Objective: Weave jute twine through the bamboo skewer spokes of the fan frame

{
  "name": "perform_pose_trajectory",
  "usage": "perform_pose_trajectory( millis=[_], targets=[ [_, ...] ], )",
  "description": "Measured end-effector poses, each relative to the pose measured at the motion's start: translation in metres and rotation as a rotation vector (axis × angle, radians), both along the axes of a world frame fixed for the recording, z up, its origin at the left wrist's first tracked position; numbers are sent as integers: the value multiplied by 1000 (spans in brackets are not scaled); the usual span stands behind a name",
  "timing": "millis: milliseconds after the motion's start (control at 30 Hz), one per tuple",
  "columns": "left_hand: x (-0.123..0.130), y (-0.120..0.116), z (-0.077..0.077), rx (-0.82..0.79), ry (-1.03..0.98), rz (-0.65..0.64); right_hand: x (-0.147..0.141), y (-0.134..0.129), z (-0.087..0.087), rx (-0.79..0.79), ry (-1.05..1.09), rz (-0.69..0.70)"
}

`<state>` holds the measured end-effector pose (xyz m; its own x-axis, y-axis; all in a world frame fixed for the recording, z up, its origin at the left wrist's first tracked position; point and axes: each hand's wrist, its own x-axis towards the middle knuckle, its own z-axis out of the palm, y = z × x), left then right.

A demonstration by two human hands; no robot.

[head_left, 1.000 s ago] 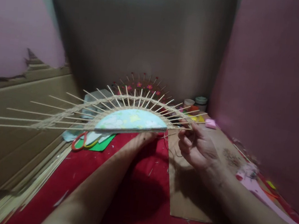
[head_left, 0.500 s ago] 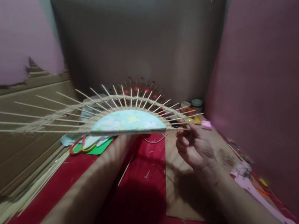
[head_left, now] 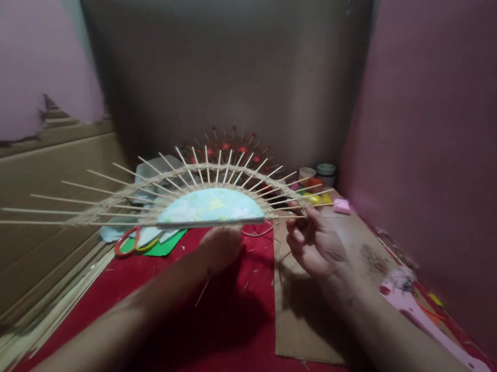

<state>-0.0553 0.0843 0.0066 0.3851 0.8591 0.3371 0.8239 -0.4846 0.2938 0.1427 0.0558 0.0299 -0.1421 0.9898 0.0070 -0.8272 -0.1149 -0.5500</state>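
A fan-shaped weaving [head_left: 212,209] hangs in front of me, with a half-disc of pale blue patterned cloth and thin sticks fanning out. Beige twine is woven through the sticks in an arc. My right hand [head_left: 318,240] pinches the right end of this woven stick fan by its outermost sticks. Under the straight lower edge is my left hand [head_left: 223,243], closed, its fingertips hidden. A loose loop of twine [head_left: 263,232] runs from the right end of the weaving to my left hand.
Scissors with red and yellow handles [head_left: 128,242] lie on green sheets at left. Thin sticks [head_left: 66,302] line the left edge of the red cloth [head_left: 229,340]. A cardboard sheet [head_left: 302,337] and a pink glue gun [head_left: 434,329] are at right. Behind stands a flowered stick piece [head_left: 226,146].
My left hand has come down and right from behind the half-disc, into view below it. The fan has shifted slightly, its left side turning inward. My right hand keeps its hold.
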Motion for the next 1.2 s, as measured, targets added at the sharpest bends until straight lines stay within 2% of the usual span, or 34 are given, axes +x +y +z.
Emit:
perform_pose_trajectory(
  millis=[33,133,200,267,333,400,533,567,633,733,833,1000,1100,1200],
  targets=[
    [2,-11,-2,-13,16,-38,-3,1,-5,-12,-25,3],
    [7,-52,-8,-59,70,-365,-11,5,-23,-19,-81,11],
    [11,-77,-8,-25,130,-495,-16,6,-34,16,-127,43],
    [16,-93,-4,-4,133,-554,-19,6,-40,38,-182,86],
    [22,-100,3,-45,54,-572,-21,4,-42,6,-242,106],
    [27,-102,11,-244,-144,-556,-21,2,-41,-58,-292,102],
    [37,-92,16,-1035,-780,-405,-20,1,-40,-124,-344,89],
    [39,-87,14,-1169,-928,-363,-20,1,-40,-120,-360,89],
    [44,-76,7,-1289,-1190,-288,-20,1,-41,-94,-398,96],
    [54,-59,-6,-1247,-1562,-189,-20,-2,-40,-21,-449,87],
    [64,-47,-16,-1158,-1759,-178,-22,-6,-38,32,-511,54],
    [78,-34,-23,-1028,-1753,-186,-26,-11,-33,83,-563,-22],
    [84,-29,-22,-964,-1727,-108,-27,-10,-31,117,-571,-50],
    [87,-31,-16,-905,-1777,-36,-25,-8,-30,75,-572,-44]
  ],
)
